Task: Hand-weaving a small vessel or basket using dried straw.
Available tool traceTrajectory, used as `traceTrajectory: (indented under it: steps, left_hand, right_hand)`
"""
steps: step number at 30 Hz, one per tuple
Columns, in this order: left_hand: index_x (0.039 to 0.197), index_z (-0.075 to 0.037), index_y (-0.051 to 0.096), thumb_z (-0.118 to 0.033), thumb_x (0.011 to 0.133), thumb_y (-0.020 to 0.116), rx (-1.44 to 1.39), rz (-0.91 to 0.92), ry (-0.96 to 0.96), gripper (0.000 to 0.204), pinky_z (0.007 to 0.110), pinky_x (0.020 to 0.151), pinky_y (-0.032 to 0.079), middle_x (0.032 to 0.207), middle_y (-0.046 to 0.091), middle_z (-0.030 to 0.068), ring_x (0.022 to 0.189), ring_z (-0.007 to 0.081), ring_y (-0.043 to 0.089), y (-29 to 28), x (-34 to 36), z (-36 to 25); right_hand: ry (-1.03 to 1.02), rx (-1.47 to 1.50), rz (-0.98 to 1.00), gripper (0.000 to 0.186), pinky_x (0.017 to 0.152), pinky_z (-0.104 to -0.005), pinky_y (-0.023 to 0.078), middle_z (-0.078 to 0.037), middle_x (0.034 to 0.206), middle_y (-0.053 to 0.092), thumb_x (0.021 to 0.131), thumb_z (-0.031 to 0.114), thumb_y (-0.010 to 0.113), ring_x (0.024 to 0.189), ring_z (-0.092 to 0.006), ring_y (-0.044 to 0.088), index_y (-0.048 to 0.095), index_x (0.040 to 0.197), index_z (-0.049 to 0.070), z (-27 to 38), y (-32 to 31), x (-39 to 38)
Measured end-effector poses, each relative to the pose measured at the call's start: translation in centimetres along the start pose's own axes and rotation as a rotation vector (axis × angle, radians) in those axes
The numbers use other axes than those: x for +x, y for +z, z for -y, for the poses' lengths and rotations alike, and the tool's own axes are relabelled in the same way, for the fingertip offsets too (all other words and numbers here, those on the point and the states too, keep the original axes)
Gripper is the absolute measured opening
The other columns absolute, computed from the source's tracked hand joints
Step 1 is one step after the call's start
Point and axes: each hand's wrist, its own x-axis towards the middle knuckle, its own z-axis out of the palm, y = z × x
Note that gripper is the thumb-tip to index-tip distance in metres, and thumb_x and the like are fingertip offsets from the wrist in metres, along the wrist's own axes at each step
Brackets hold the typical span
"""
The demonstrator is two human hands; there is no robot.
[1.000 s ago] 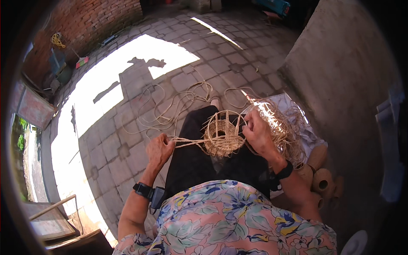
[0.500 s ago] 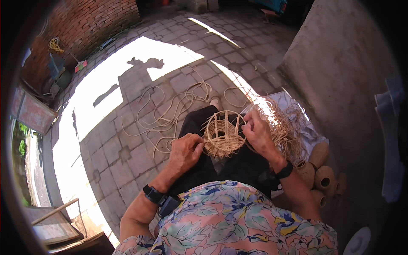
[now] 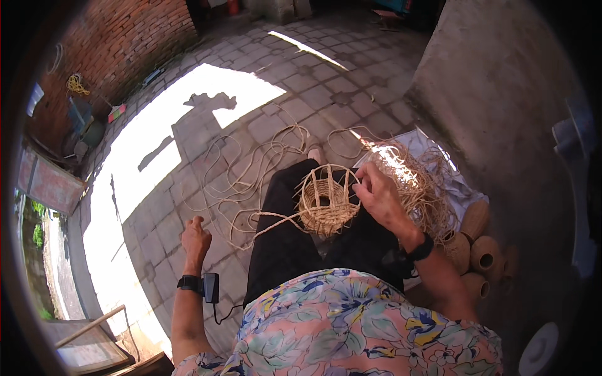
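Observation:
A round, half-woven straw basket (image 3: 327, 210) with upright loops sits over my dark-trousered lap. My right hand (image 3: 379, 197) grips the right side of its upper loop with bent fingers. My left hand (image 3: 195, 235) is out to the left, away from the basket, fingers loosely bent and apart, with no held strand visible. A twisted straw strand (image 3: 276, 220) runs leftward from the basket's base into loose loops of cord (image 3: 241, 160) on the paving beyond my legs.
At right, tangled straw (image 3: 411, 188) lies on white cloth (image 3: 461, 185) beside several woven hollow pieces (image 3: 483, 260) and a plastered wall (image 3: 495, 81). A brick wall (image 3: 128, 28), broom (image 3: 117, 113) and leaning boards (image 3: 50, 175) line the left. Sunlight patches cross the paved floor (image 3: 313, 94).
My left hand moved in to the basket, then swung out leftward, leaving the twisted strand hanging slacker than in the earliest frame. My right hand stays at the basket.

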Motion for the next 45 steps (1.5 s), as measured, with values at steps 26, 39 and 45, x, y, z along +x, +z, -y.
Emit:
traceTrajectory:
  steps: [26, 39, 45]
  left_hand:
    - [0.084, -0.008, 0.064, -0.019, 0.080, 0.074, -0.476, -0.027, 1.145, 0.016, 0.039, 0.061, 0.047, 0.077, 0.056, 0.0070, 0.074, 0.0271, 0.060, -12.4, -1.2, -21.6]
    - [0.089, -0.010, 0.067, -0.017, 0.080, 0.073, -0.684, -0.018, 1.117, 0.013, 0.038, 0.069, 0.051, 0.092, 0.059, 0.0080, 0.082, 0.0281, 0.063, -9.0, 0.0, -24.1]
    - [0.098, -0.006, 0.064, -0.010, 0.080, 0.069, -0.845, 0.015, 0.816, 0.019, 0.034, 0.064, 0.052, 0.090, 0.060, 0.0084, 0.078, 0.0246, 0.064, -8.0, -2.5, -20.9]
  right_hand:
    - [-0.410, 0.083, 0.156, 0.017, 0.062, -0.0383, 0.050, -0.009, 0.079, 0.058, 0.073, -0.004, 0.059, 0.072, -0.0295, 0.062, 0.062, 0.087, 0.004, 3.9, 3.0, -1.0]
    - [-0.594, -0.186, 0.233, 0.019, 0.069, -0.0413, 0.051, -0.012, 0.080, 0.059, 0.074, 0.009, 0.066, 0.079, -0.0291, 0.062, 0.064, 0.093, 0.004, 6.2, 2.5, -0.6]
    - [-0.297, -0.201, 0.589, 0.021, 0.065, -0.0445, 0.052, -0.020, 0.073, 0.064, 0.078, 0.016, 0.065, 0.068, -0.0353, 0.066, 0.062, 0.091, 0.000, 6.2, 2.0, 0.2]
